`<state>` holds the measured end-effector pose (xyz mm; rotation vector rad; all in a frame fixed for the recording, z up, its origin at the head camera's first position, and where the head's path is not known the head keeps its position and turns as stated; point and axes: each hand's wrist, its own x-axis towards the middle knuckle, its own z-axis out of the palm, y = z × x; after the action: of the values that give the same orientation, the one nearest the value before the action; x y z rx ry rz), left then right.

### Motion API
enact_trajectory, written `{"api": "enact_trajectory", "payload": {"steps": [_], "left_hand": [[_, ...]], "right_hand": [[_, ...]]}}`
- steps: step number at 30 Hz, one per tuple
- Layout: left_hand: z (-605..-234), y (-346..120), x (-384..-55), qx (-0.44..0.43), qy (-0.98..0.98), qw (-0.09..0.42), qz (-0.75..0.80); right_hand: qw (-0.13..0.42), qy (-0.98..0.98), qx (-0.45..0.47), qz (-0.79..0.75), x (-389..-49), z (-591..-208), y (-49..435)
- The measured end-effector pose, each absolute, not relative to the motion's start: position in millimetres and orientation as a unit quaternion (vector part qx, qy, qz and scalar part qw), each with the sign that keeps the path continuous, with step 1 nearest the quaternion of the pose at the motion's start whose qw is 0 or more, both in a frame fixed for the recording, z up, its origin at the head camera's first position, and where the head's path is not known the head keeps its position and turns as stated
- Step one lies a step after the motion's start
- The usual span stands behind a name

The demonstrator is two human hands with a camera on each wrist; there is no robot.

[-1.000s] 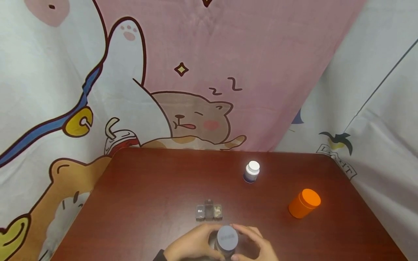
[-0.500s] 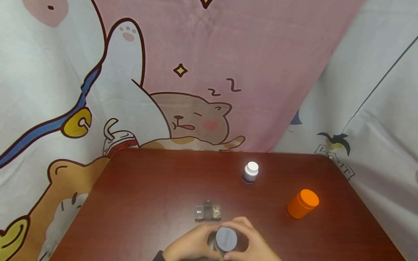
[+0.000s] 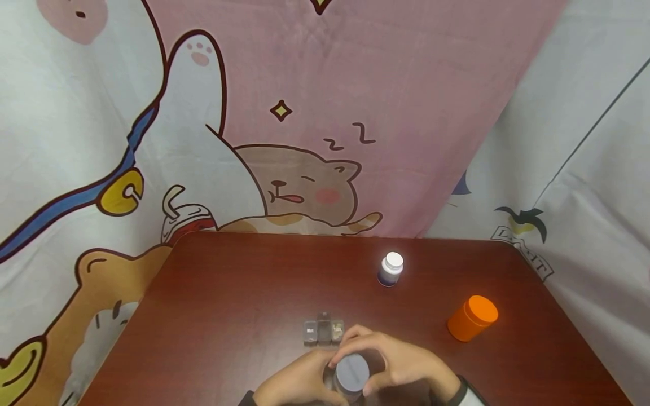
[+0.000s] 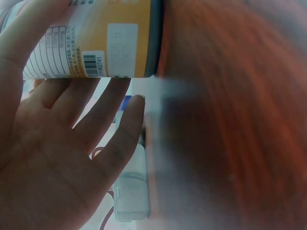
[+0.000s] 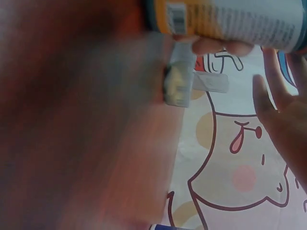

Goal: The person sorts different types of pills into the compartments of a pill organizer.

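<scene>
A pill bottle with a grey cap (image 3: 352,372) stands near the front of the brown table. In the left wrist view the bottle (image 4: 127,43) shows a yellow and white label with a barcode. My left hand (image 3: 299,378) grips its side, thumb across the near face and fingers behind. Thumb and fingers of my right hand (image 3: 406,359) curl round the cap. Just beyond the hands lies a small clear pill organizer (image 3: 324,332); its right compartment holds pale pills, and its middle lid stands up.
A white bottle (image 3: 390,269) with a dark lower label stands toward the back of the table (image 3: 244,282). To the right is an orange jar (image 3: 472,318). A cartoon-printed cloth (image 3: 406,113) hangs behind the table.
The right hand has shifted its hold on the cap, its fingers now reaching over the far side with the wrist swung out to the right. The left hand stays on the bottle.
</scene>
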<state>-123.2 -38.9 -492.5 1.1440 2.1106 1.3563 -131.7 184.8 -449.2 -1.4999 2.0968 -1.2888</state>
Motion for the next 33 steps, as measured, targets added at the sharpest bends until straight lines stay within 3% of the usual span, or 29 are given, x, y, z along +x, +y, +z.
{"api": "enact_trajectory", "payload": {"steps": [5, 9, 16, 19, 27, 33], "left_hand": [[-494, -39, -123, 0.409, 0.755, 0.188, 0.477], [-494, -40, -123, 0.399, 0.758, 0.193, 0.479], [-495, -40, -124, 0.402, 0.77, 0.181, 0.461], [-495, -39, -125, 0.403, 0.767, 0.19, 0.462], [-497, -40, -123, 0.384, 0.763, 0.207, 0.476], [-496, -40, -123, 0.384, 0.768, 0.198, 0.472]], "right_hand": [[0.167, 0.703, -0.522, -0.453, -134, -449, 187], [0.132, 0.715, -0.519, -0.45, -129, -451, 188], [0.098, 0.784, -0.352, -0.502, -99, -454, 191], [0.063, 0.791, -0.306, -0.526, -85, -459, 188], [-0.093, 0.811, -0.241, -0.525, -58, -477, 179], [-0.132, 0.858, -0.188, -0.459, -48, -479, 170]]}}
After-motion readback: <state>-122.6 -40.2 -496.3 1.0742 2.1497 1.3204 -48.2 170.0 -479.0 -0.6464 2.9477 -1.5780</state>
